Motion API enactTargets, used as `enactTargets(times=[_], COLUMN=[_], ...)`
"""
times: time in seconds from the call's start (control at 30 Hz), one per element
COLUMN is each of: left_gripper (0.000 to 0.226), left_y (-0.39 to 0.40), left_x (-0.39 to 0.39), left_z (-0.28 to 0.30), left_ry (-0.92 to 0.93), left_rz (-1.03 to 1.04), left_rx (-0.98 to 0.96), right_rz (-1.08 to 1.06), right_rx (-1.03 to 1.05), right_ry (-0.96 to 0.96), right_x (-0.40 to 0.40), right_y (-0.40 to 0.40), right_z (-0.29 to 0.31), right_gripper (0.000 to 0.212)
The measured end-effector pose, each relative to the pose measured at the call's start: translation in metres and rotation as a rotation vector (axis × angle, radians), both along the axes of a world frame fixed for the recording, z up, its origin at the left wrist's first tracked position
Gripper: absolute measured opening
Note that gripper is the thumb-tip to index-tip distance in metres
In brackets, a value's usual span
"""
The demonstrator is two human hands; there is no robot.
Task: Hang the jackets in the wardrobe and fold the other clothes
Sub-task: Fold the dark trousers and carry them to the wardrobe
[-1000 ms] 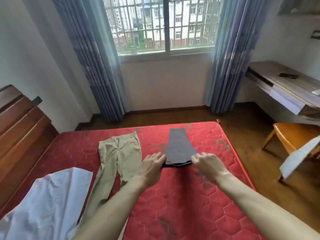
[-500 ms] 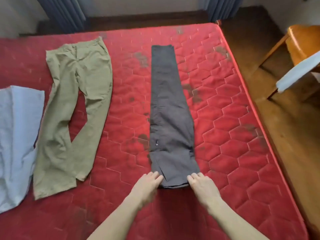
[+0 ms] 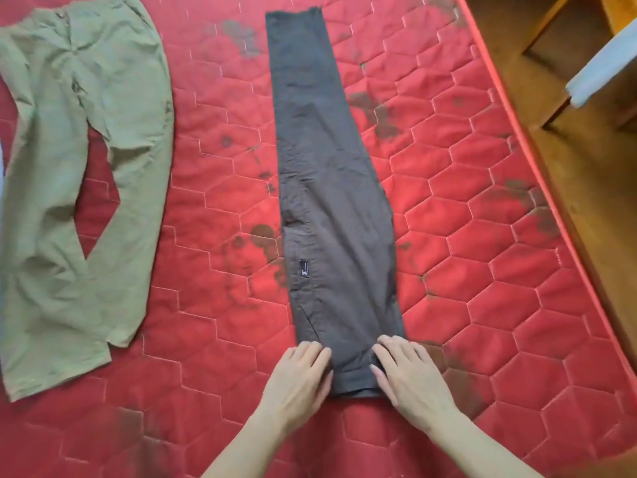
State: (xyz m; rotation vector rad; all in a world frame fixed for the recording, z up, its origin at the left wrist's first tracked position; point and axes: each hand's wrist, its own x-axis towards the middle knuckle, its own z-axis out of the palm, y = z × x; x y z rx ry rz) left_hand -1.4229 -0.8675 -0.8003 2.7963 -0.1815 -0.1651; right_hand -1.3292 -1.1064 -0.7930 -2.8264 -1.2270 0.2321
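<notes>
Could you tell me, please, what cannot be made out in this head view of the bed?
- Dark grey folded trousers: near-end corners covered by the left hand and right hand.
- Small black label: print too small.
- Khaki cotton trousers: waistband cut by the top edge.
- Wooden chair: mostly outside frame.

Matt grey cloth trousers (image 3: 331, 188) on stained, quilted red mattress (image 3: 220, 188).
</notes>
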Motion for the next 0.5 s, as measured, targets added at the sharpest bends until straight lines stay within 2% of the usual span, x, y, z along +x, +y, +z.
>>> enactTargets(times=[0.1,0.23,0.33,0.5], left_gripper=[0.049,0.069,0.074,0.079], left_y=[0.001,-0.008,-0.005,0.004], left_x=[0.029,0.062,0.070,0.062], left_z=[-0.010,-0.026,-0.042,-0.064], left_ry=[-0.029,0.085,0.098,0.011], left_rz=[0.171,0.307,0.286,0.215], left_rx=[-0.001,-0.021,0.002,-0.009], right_rz=[-0.052,-0.147,-0.195,-0.182], right_rx=[0.099,0.130,0.088,0.121], right_ry=[-0.038,0.027,0.049,0.068], right_x=[0.024,0.050,0.068,0.073], right_y=[0.028,0.063,0.054,0.026], right_z=[-0.005,-0.023,-0.049,-0.076], right_gripper=[0.046,0.062,0.068,0.071])
